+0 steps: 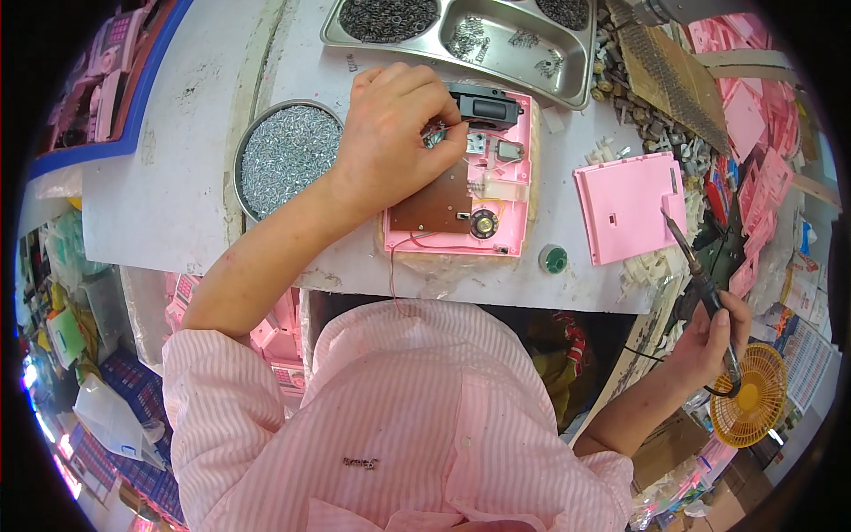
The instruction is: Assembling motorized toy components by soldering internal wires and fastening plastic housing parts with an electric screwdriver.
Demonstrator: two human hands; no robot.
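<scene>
**Left hand on the open casing, soldering iron held off the table edge**

While the left hand [394,133] presses down on the open pink casing [461,182], its fingertips pinch a small part beside the brown circuit board [436,208]; the casing sits close to the table's near edge [355,282], a thin wire trailing over it. Well apart, the right hand [709,341] grips a soldering iron [696,266] beyond the table's right corner, tip angled up toward a pink back cover [625,204]. Free bench surface lies between casing and cover, save a small green round part [554,259]. A round tin of screws [285,155] hems the left wrist; a compartmented steel tray [461,35] borders the far side.
</scene>
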